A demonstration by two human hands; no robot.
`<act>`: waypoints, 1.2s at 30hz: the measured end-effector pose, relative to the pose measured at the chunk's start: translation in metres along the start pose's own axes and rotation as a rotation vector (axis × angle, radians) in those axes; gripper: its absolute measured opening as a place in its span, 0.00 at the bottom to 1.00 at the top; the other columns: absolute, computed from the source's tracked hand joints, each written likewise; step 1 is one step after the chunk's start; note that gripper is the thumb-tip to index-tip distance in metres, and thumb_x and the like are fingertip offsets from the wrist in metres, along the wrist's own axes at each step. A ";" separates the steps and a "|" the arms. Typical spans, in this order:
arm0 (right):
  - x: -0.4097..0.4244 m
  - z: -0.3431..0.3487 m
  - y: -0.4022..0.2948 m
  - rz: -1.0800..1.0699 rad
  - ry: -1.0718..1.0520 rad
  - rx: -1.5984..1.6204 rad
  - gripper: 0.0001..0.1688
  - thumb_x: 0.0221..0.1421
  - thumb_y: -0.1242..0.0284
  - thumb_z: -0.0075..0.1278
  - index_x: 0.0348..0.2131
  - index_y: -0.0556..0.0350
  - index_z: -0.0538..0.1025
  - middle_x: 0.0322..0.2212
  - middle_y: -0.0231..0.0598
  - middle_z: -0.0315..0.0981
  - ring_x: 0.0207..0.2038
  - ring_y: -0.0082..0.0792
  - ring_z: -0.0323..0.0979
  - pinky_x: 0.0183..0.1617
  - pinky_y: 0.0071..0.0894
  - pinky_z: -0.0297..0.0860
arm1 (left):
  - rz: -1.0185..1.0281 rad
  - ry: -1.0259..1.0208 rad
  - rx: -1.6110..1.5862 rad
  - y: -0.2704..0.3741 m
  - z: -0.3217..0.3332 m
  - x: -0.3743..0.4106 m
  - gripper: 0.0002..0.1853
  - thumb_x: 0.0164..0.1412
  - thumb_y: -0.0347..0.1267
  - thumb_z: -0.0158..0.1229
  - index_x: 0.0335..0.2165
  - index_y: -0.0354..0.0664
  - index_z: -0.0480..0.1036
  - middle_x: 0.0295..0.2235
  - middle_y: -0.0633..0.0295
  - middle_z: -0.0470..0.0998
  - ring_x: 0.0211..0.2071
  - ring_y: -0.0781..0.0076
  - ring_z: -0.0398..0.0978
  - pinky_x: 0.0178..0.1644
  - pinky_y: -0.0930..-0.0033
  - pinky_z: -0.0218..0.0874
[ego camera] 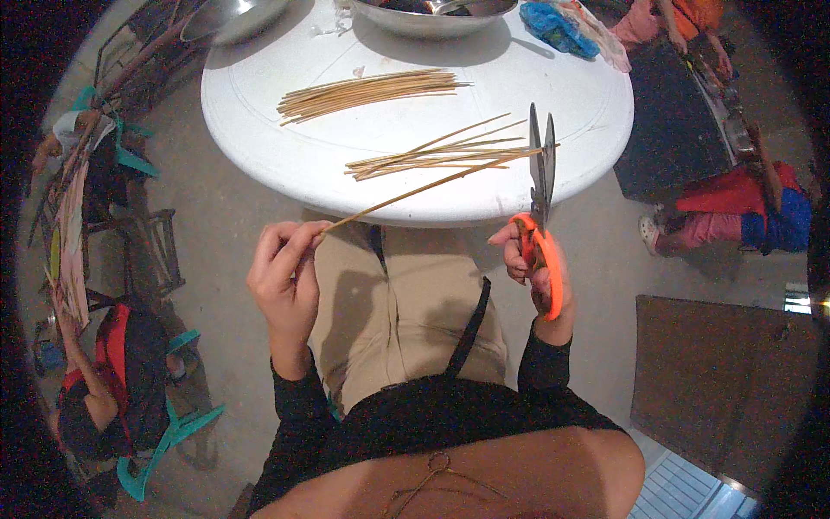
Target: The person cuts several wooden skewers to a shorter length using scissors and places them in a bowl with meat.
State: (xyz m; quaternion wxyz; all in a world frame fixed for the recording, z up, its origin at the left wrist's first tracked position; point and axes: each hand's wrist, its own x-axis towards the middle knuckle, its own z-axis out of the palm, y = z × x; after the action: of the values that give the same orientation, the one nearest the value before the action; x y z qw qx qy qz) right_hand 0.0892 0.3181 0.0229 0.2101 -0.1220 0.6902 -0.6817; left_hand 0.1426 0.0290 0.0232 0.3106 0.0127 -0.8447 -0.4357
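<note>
Between the thumb and fingers of my left hand [288, 279] is one end of a thin bamboo stick [415, 192]. The stick slants up to the right, its far end at the parted blades of the scissors [541, 168]. My right hand [541, 279] grips the orange scissor handles, with the blades pointing away from me. Whether the blades touch the stick is unclear. Several loose sticks [434, 157] lie crossed on the white round table [259, 149], near its front edge. Farther back lies a thicker bundle of similar sticks [369, 94].
At the table's back stand a metal pan [428, 24] and a metal lid or bowl [227, 23]. A blue plastic bag [561, 29] lies at the back right. Other people sit left [97, 389] and right [746, 207], near teal chairs [165, 447] and a dark table [668, 117].
</note>
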 end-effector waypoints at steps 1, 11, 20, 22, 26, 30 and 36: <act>0.000 0.001 -0.002 -0.013 0.019 0.034 0.28 0.33 0.65 0.49 0.37 0.63 0.70 0.17 0.26 0.57 0.21 0.20 0.58 0.24 0.18 0.57 | -0.025 -0.011 0.008 0.002 0.000 0.000 0.07 0.49 0.17 0.51 0.29 0.33 0.73 0.25 0.60 0.71 0.26 0.76 0.67 0.26 0.79 0.57; 0.002 0.010 0.002 -0.056 -0.032 -0.117 0.26 0.40 0.60 0.47 0.36 0.64 0.71 0.16 0.23 0.57 0.19 0.19 0.57 0.22 0.17 0.55 | 0.081 0.016 -0.005 0.005 0.007 0.002 0.15 0.41 0.13 0.51 0.30 0.36 0.75 0.22 0.61 0.69 0.24 0.74 0.67 0.26 0.77 0.58; 0.005 0.029 -0.015 0.191 -0.136 -0.202 0.22 0.40 0.65 0.49 0.36 0.62 0.71 0.16 0.25 0.58 0.22 0.17 0.57 0.25 0.16 0.58 | 0.084 0.016 0.012 0.012 0.013 0.002 0.14 0.40 0.14 0.54 0.29 0.38 0.75 0.21 0.61 0.69 0.24 0.72 0.67 0.25 0.76 0.58; 0.005 0.029 -0.014 0.260 -0.039 -0.094 0.23 0.38 0.67 0.50 0.36 0.62 0.71 0.16 0.25 0.58 0.22 0.16 0.57 0.25 0.16 0.58 | 0.100 0.013 0.003 0.013 0.014 0.002 0.14 0.40 0.15 0.54 0.30 0.38 0.75 0.21 0.61 0.69 0.24 0.71 0.67 0.25 0.76 0.58; 0.003 0.014 0.007 0.004 -0.063 -0.028 0.23 0.38 0.64 0.51 0.35 0.59 0.72 0.16 0.23 0.59 0.21 0.16 0.56 0.25 0.16 0.58 | 0.121 0.002 -0.017 0.013 0.014 0.001 0.15 0.39 0.15 0.55 0.30 0.38 0.75 0.21 0.61 0.69 0.24 0.71 0.67 0.25 0.75 0.58; 0.005 0.014 0.007 0.081 -0.086 -0.021 0.24 0.38 0.63 0.53 0.36 0.58 0.72 0.16 0.23 0.59 0.21 0.15 0.56 0.24 0.17 0.57 | 0.119 0.002 0.013 0.018 0.016 0.002 0.16 0.39 0.15 0.54 0.30 0.37 0.75 0.21 0.61 0.69 0.24 0.71 0.67 0.24 0.75 0.58; 0.010 0.034 0.001 -0.064 -0.199 -0.250 0.21 0.38 0.70 0.54 0.36 0.60 0.71 0.15 0.24 0.58 0.20 0.16 0.57 0.23 0.19 0.59 | 0.090 -0.005 -0.049 0.020 0.020 0.002 0.16 0.38 0.14 0.53 0.30 0.37 0.75 0.21 0.60 0.69 0.24 0.71 0.67 0.25 0.74 0.58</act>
State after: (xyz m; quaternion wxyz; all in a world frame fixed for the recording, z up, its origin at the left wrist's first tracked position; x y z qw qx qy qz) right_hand 0.0963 0.2839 0.0209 0.2387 -0.2363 0.7411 -0.5814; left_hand 0.1358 0.0553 0.0306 0.3281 -0.0338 -0.8343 -0.4418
